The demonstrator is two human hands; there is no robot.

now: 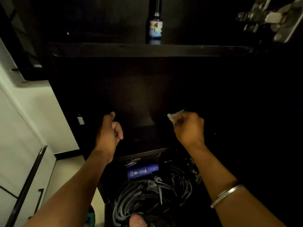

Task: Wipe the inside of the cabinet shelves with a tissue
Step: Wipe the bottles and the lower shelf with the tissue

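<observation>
Both forearms extend into the dark wooden cabinet point(147, 49). The left hand point(109, 131) is clenched, thumb raised, holding nothing. The right hand point(188, 126) grasps the crumpled white tissue point(174, 115), which protrudes beyond its fingertips.

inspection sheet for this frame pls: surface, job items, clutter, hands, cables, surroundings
Surface: dark cabinet shelf above a deep unlit bay; too dark to judge its state.
Job items: white tissue pinched in the right hand.
Clutter: labelled bottle upright on the shelf; blue bottle lying below.
Hands: right grips the tissue; left hand fisted, thumb up, apparently empty.
Cables: dark coiled cables in the bottom compartment.
Surroundings: door hinge top right; white drawers left.
</observation>
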